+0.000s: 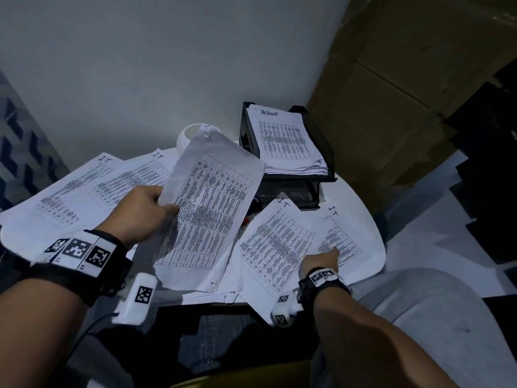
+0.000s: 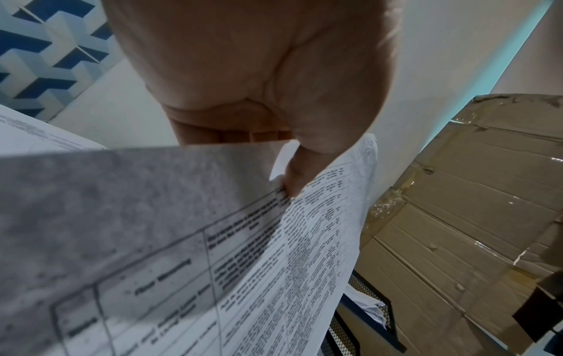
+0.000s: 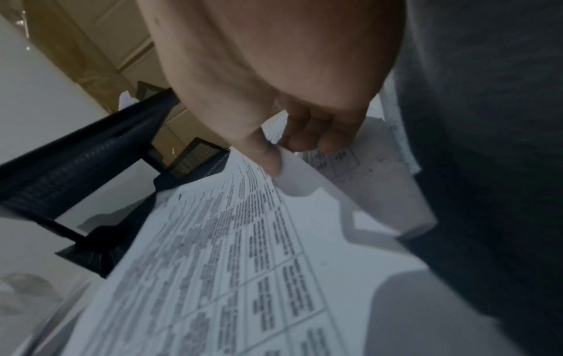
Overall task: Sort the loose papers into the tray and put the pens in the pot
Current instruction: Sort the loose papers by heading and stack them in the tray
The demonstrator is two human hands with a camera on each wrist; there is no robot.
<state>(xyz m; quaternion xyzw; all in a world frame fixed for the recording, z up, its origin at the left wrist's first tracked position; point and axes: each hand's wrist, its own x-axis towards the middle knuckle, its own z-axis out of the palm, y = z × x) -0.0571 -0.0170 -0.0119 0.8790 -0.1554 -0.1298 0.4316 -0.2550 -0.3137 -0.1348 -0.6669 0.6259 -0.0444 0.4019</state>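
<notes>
Left hand [image 1: 141,208] holds a creased sheet [image 1: 208,217] printed with a table.

The left hand [image 1: 141,210] is raised, its grip a thumb-and-finger pinch; the right hand [image 1: 321,260] reaches forward and low, thumb [image 3: 268,156] against curled fingers [image 3: 317,135].

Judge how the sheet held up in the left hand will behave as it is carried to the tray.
The sheet is probably floppy: it bows where the left hand pinches one edge. It looks light, held by that one edge alone. Its creased corners suggest it crumples easily going into the tray.
</notes>
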